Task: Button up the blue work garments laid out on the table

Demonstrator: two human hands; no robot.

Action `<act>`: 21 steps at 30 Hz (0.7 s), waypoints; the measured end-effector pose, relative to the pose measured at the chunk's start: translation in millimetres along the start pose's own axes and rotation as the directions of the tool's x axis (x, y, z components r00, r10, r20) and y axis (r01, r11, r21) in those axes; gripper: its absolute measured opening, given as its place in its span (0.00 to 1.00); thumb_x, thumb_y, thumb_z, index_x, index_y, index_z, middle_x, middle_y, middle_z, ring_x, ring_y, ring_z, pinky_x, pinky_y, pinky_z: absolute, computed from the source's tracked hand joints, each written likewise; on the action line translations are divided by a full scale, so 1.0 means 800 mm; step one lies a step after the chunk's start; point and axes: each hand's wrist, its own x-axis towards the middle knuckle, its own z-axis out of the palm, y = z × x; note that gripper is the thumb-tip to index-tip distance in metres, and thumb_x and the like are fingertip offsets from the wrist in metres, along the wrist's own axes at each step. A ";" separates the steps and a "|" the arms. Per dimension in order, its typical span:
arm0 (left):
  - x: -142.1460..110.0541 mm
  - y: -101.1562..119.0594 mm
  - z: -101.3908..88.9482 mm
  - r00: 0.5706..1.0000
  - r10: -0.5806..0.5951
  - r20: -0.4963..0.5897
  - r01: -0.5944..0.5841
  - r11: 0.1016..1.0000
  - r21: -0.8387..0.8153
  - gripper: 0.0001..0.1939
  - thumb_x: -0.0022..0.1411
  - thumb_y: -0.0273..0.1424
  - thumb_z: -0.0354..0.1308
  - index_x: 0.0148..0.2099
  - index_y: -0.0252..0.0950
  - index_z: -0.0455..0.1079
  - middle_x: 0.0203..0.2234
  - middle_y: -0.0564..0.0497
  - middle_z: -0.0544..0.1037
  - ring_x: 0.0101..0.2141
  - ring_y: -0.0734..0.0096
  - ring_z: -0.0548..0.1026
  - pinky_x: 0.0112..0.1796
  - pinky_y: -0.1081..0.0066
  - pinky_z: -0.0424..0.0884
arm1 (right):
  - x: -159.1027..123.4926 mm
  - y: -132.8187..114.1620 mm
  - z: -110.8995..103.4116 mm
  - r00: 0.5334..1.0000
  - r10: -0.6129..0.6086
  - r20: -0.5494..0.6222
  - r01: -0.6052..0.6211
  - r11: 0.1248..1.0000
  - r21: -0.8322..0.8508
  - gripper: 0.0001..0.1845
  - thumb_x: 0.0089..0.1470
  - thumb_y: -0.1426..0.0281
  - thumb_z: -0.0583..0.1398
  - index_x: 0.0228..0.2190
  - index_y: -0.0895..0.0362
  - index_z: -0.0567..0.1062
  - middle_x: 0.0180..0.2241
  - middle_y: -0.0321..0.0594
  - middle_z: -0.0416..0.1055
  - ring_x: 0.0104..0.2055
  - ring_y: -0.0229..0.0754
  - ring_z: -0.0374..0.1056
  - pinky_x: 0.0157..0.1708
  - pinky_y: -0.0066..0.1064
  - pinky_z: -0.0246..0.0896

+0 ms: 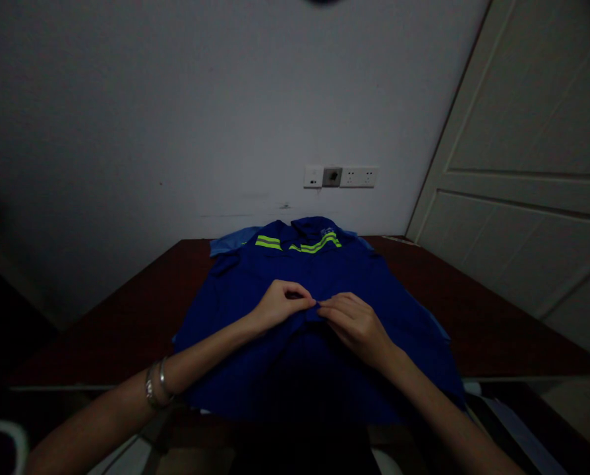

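A dark blue work shirt (255, 277) with yellow-green and grey stripes across the chest lies spread on the table, collar toward the wall. Its lower part hangs over the front edge. Near the middle of its front, my left hand (281, 305) pinches the cloth between thumb and forefinger. Right beside it, my right hand (351, 320) is closed on the same bit of the shirt front, fingertips almost meeting the left ones. Whether a button lies between the fingertips is too small and dark to make out. Lighter blue cloth (230, 242) shows from under the shirt.
The dark red-brown table (146, 303) stands against a pale wall, where a row of sockets and switches (341, 177) is fixed. A white panelled door (532, 152) is on the right. Below the table's front right edge, some flat items (512, 422) lie in shadow.
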 end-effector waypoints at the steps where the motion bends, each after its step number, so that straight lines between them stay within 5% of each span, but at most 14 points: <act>1: 0.000 -0.001 0.000 1.000 -0.015 -0.001 0.015 1.000 -0.024 0.07 0.45 0.31 0.63 0.26 0.31 0.74 0.23 0.50 0.77 0.28 0.71 0.72 0.33 0.73 0.65 | 0.000 0.000 0.000 1.000 -0.008 -0.007 0.008 1.000 -0.009 0.10 0.56 0.77 0.52 0.36 0.59 0.72 0.36 0.44 0.75 0.38 0.40 0.69 0.40 0.36 0.62; 13: 0.000 -0.008 0.005 0.964 -0.263 0.043 0.261 0.899 -0.351 0.08 0.40 0.30 0.65 0.25 0.31 0.74 0.19 0.51 0.75 0.22 0.77 0.68 0.26 0.75 0.61 | -0.002 -0.001 -0.006 0.998 -0.053 -0.019 0.050 0.994 -0.096 0.10 0.56 0.77 0.52 0.35 0.58 0.74 0.37 0.45 0.75 0.38 0.40 0.69 0.39 0.35 0.63; 17: 0.002 -0.006 0.000 0.956 -0.281 0.083 0.293 0.908 -0.300 0.07 0.40 0.30 0.64 0.24 0.31 0.74 0.19 0.52 0.74 0.22 0.77 0.67 0.26 0.76 0.61 | -0.004 -0.002 -0.007 0.998 -0.061 0.014 0.062 0.993 -0.104 0.11 0.56 0.77 0.52 0.38 0.59 0.73 0.39 0.45 0.74 0.39 0.40 0.69 0.38 0.35 0.63; 21: -0.001 -0.004 -0.009 0.985 -0.164 0.057 0.170 0.978 -0.119 0.07 0.41 0.30 0.64 0.25 0.31 0.75 0.21 0.52 0.75 0.25 0.76 0.69 0.30 0.75 0.62 | -0.014 -0.002 -0.013 0.992 -0.018 0.126 0.025 0.998 -0.053 0.17 0.56 0.77 0.51 0.48 0.58 0.67 0.44 0.46 0.72 0.43 0.40 0.68 0.40 0.35 0.63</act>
